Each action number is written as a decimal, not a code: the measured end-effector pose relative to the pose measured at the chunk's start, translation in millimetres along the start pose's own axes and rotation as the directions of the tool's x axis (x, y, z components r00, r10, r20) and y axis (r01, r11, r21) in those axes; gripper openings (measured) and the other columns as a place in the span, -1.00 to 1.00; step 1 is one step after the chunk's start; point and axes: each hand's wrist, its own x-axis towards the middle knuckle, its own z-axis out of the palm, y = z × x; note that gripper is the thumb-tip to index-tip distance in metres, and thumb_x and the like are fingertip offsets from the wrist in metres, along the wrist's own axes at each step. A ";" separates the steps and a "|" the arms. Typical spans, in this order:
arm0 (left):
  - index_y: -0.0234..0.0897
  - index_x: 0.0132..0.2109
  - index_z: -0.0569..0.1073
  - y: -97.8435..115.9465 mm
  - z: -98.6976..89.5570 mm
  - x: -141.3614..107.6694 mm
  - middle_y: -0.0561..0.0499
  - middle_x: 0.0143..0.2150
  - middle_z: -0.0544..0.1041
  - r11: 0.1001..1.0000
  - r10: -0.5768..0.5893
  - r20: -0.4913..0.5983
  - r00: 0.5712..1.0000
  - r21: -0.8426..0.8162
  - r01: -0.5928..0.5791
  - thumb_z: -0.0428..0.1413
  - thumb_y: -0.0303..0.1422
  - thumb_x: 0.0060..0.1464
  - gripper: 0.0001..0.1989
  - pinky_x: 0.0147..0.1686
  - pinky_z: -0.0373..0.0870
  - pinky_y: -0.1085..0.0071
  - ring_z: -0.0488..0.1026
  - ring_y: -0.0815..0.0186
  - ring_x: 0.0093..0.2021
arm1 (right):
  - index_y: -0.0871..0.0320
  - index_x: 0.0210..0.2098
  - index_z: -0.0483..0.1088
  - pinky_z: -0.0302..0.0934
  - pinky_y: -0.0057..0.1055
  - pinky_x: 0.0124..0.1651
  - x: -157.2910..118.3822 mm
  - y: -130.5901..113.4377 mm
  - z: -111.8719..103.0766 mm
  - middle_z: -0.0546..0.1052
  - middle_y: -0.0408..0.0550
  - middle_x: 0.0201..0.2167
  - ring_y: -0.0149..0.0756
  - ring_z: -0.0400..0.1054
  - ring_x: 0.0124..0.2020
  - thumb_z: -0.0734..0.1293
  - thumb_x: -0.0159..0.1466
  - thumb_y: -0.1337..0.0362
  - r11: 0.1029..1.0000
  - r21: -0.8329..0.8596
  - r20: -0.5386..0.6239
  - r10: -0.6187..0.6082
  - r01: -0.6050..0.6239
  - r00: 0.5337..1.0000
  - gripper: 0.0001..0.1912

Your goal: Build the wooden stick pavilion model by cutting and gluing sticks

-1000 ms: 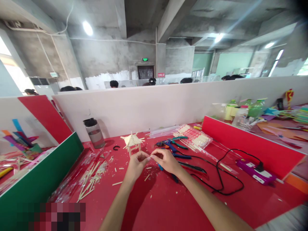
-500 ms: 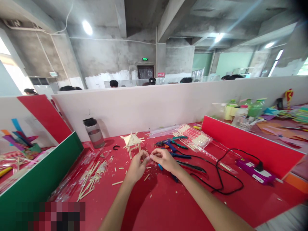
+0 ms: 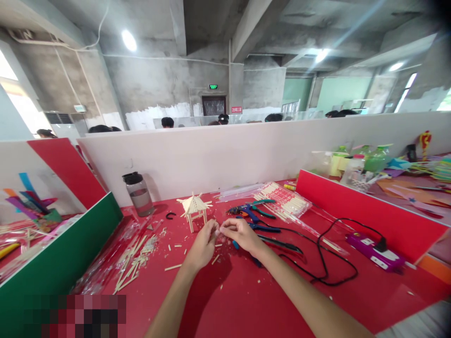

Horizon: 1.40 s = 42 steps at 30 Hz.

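1. Thumb and fingers of the left hand (image 3: 203, 243) are drawn nearly together, and those of the right hand (image 3: 243, 234) are bent likewise. Whether anything small is pinched between the fingertips cannot be told.
2. The hands are brought together at the fingertips, probably so that each is steadied by the other for fine work.
3. Both are held over the table (image 3: 229, 300), perhaps so that any dropped bit would be caught there.
4. Just beyond the left hand, the model (image 3: 193, 206) is stood upright on its stick legs, its roof uppermost; it is presumably kept near for easy comparison or reach.
5. Beyond and beside the right hand, pliers (image 3: 251, 212) are laid down, likely within easy reach.
6. Farther beyond them, sticks (image 3: 287, 199) are kept in clear wrapping, which probably stops them rolling.
7. Left of the grip, cut pieces (image 3: 127, 284) are heaped loosely, seemingly out of the hands' way.
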 end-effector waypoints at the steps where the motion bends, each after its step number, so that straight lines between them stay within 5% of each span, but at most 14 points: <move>1: -0.22 -0.32 0.21 0.8 0.0 -0.1 0.07 -0.36 0.30 1.000 0.007 0.002 1.000 0.004 -0.007 -0.08 -0.27 0.25 -0.83 -0.25 0.25 0.42 0.26 0.33 -0.32 | 0.20 -0.35 0.44 0.26 -0.43 -0.40 -0.3 -0.3 0.7 0.58 -0.04 -0.43 -0.25 0.49 -0.41 0.43 0.10 -0.04 1.000 0.001 -0.006 0.003 -0.003 1.000 -0.60; 14: -0.22 -0.30 0.19 6.0 -2.1 -1.6 0.07 -0.34 0.26 0.999 0.041 0.010 0.999 0.027 -0.042 -0.15 -0.29 0.29 -0.82 -0.24 0.26 0.40 0.23 0.34 -0.32 | 0.20 -0.38 0.42 0.20 -0.46 -0.45 2.0 4.4 8.9 0.55 -0.09 -0.51 -0.30 0.44 -0.49 0.45 0.04 -0.11 0.990 0.136 -0.083 0.045 -0.033 0.996 -0.53; 22: -0.22 -0.30 0.23 -5.0 -4.1 3.5 0.10 -0.39 0.28 0.999 0.009 -0.171 0.985 0.040 -0.002 -0.06 -0.33 0.23 -0.88 -0.29 0.25 0.42 0.27 0.36 -0.38 | 0.19 -0.37 0.41 0.22 -0.45 -0.40 2.1 1.4 1.9 0.53 -0.12 -0.48 -0.34 0.42 -0.47 0.46 0.05 -0.10 0.990 0.140 -0.044 -0.009 0.015 0.999 -0.54; 29: -0.22 -0.21 0.29 -15.4 -8.2 8.0 0.11 -0.40 0.40 0.998 -0.055 -0.365 0.929 -0.011 0.055 0.11 -0.40 0.03 -0.84 -0.31 0.29 0.43 0.39 0.34 -0.37 | 0.18 -0.34 0.41 0.24 -0.45 -0.38 3.8 5.4 1.4 0.55 -0.09 -0.43 -0.33 0.42 -0.42 0.48 0.02 -0.09 0.987 0.162 -0.078 0.013 0.000 0.997 -0.53; 34: -0.23 -0.24 0.38 -11.4 -10.4 5.8 0.07 -0.40 0.46 0.995 -0.060 -0.365 0.929 0.053 0.085 0.12 -0.40 -0.01 -0.87 -0.33 0.27 0.43 0.40 0.32 -0.39 | 0.17 -0.34 0.43 0.24 -0.46 -0.39 3.5 4.8 1.3 0.53 -0.10 -0.44 -0.34 0.41 -0.43 0.48 0.03 -0.07 0.984 0.179 -0.087 0.026 -0.010 0.996 -0.56; 42: -0.27 -0.28 0.48 7.0 -3.2 2.8 0.02 -0.40 0.52 0.999 -0.022 -0.200 0.980 0.023 0.027 0.05 -0.21 0.16 -0.77 -0.33 0.27 0.44 0.41 0.30 -0.39 | 0.16 -0.35 0.45 0.22 -0.46 -0.41 3.2 2.9 1.1 0.48 -0.13 -0.48 -0.37 0.34 -0.47 0.47 0.05 -0.06 0.991 0.133 -0.120 0.000 0.016 0.993 -0.59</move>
